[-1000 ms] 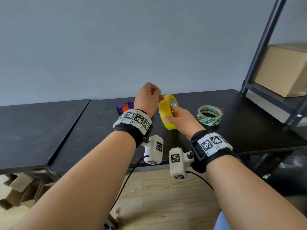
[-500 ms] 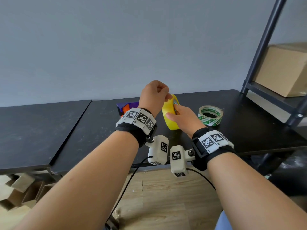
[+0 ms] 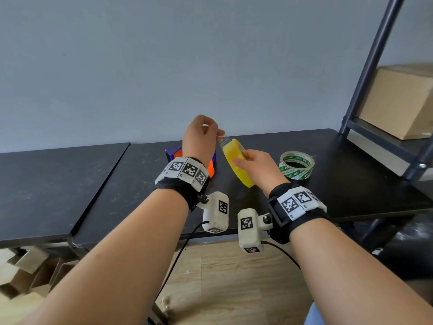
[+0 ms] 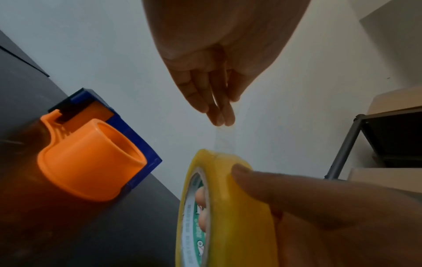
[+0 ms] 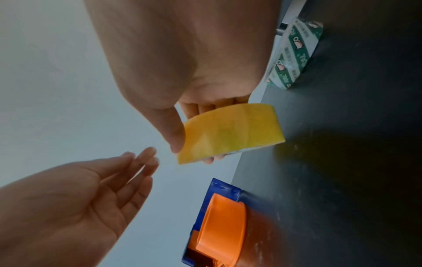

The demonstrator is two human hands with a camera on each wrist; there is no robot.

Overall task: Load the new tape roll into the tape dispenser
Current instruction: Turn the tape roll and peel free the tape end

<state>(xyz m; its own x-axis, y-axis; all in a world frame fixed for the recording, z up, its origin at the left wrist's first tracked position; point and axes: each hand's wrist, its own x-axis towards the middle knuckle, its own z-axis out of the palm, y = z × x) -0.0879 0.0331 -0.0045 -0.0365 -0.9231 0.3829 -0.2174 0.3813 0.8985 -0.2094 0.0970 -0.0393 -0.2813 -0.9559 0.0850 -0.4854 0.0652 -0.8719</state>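
My right hand grips the yellow tape roll on edge just above the black table, thumb on its outer face and fingers through the core. My left hand is raised up and to the left of the roll and pinches the free end of a short clear strip of tape drawn from the roll's top. The blue and orange tape dispenser lies on the table behind my left wrist, its orange hub bare.
A nearly spent green-and-white tape roll lies flat on the table to the right. A dark metal shelf post and a cardboard box stand at the far right. Cardboard scraps lie on the floor at lower left.
My left hand has lifted away from the roll's top edge, drawing out a short clear strip. My right hand has kept hold of the roll and tilted it a little.
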